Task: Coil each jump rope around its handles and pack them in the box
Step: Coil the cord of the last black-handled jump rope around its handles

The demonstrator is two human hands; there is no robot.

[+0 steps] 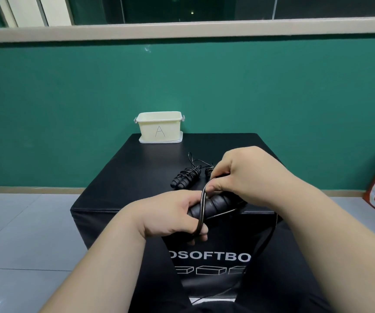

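Here left hand (170, 213) clamps the black handles (213, 205) near the padded block's (118, 177) edge; right hand (238, 172) pinches the rope (202, 199), so each wrap should probably go on taut and touching.

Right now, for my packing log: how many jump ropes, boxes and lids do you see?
Jump ropes: 2, the coiled rope and the held rope; a dark piece behind the right hand is unclear.
Cream box: 1
Lid under it: 1
Total: 4

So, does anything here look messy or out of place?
Nothing much. The coiled rope on the table has a loop poking out, and the other rope, half wound, trails off the front edge.
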